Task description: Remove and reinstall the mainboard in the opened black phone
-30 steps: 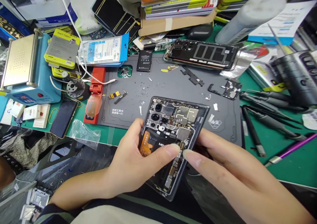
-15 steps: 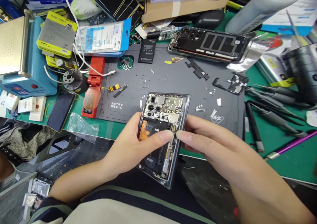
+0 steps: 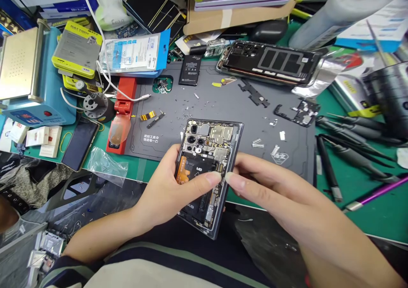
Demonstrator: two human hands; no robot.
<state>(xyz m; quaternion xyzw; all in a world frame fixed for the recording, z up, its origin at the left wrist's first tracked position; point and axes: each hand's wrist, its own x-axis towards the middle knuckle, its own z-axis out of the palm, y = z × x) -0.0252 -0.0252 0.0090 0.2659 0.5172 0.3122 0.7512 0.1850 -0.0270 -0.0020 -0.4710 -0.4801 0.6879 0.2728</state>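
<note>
An opened phone point(image 3: 208, 141), its back cover off, is held tilted above the front edge of the bench. Its camera modules, circuit board and black battery point(image 3: 199, 209) face up at me. My left hand point(image 3: 178, 186) is closed around the phone's left side, thumb lying across the battery to the inner parts on the right. On the opposite edge, my right hand point(image 3: 264, 186) grips the frame, with the thumb on the rim close to the left thumb's tip. The fingers behind the phone are mostly hidden.
A grey work mat point(image 3: 210, 103) carries scattered screws and small brackets. Another opened phone point(image 3: 270, 60) lies at its back, beside a loose battery point(image 3: 190, 70). Tweezers point(image 3: 360, 152) and a purple-handled tool point(image 3: 379, 192) are at right. A blue heating machine point(image 3: 41, 101) stands at left.
The phone and both hands have shifted slightly left in view. Both hands keep their hold, thumbs still near the phone's right edge. The bench items appear slightly lower.
</note>
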